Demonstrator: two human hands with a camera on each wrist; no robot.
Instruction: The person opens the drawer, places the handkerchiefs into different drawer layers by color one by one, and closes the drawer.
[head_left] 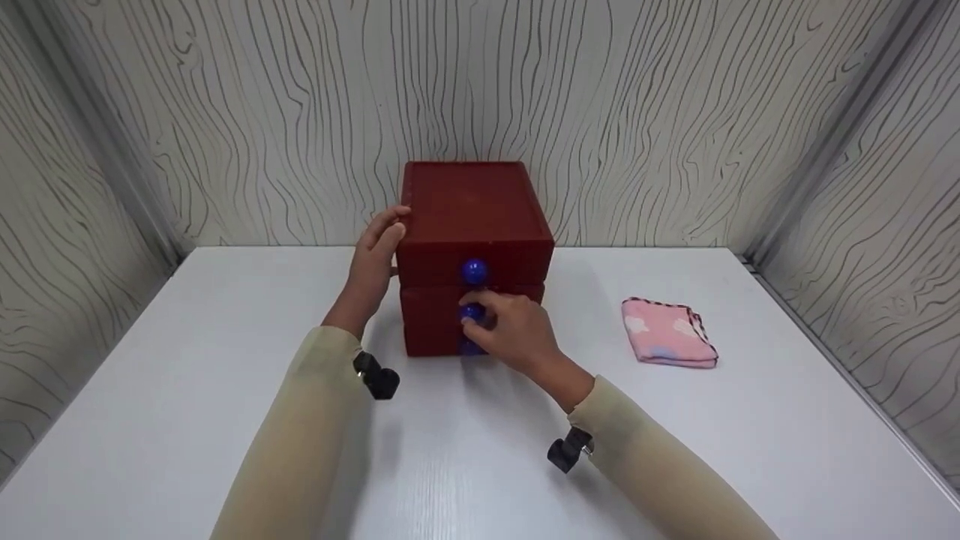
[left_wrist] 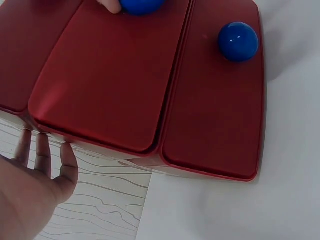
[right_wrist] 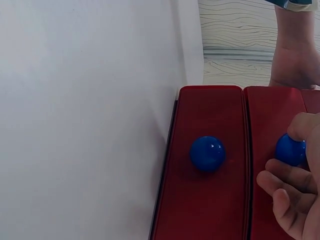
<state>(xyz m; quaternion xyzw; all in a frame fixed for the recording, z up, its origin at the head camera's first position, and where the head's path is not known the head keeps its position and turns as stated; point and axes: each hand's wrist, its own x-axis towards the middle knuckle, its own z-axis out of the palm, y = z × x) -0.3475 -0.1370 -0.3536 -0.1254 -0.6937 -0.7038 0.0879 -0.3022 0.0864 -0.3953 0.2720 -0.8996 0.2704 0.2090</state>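
Note:
A dark red drawer box (head_left: pixel 472 199) stands near the back wall, with three drawer fronts one above another. Each front carries a round blue knob: the top knob (head_left: pixel 474 271), the middle knob (head_left: pixel 472 310) and the bottom knob (right_wrist: pixel 207 153). My right hand (head_left: pixel 517 330) pinches the middle knob between thumb and finger, its other fingers loosely bent in the right wrist view. Against the box's left side rests my left hand (head_left: pixel 373 262), fingertips touching the side wall in the left wrist view. Whether the middle drawer stands slightly out, I cannot tell.
To the right of the box lies a folded pink cloth (head_left: pixel 669 334) with a dark patterned edge. White tabletop (head_left: pixel 450 465) surrounds the box. Wood-grain panels (head_left: pixel 465 82) rise behind and at both sides.

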